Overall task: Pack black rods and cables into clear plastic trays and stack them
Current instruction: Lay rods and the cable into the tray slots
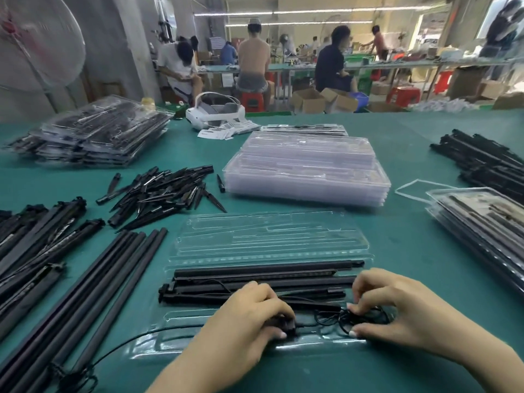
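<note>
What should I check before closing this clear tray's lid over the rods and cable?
1. Long black rods lying lengthwise in the open clear plastic clamshell tray: ok.
2. Thin black coiled cable tucked into its pocket: not ok; the right hand is pinching the loops, which look loose.
3. Small black plug block seated: cannot tell; the left hand covers it.
4. Tray's clear lid half free of stray parts: ok.
5. Black cable strand trailing left across the green table from the tray's near edge: not ok, it would snag when closing.
6. Hands out of the tray: not ok.
</note>
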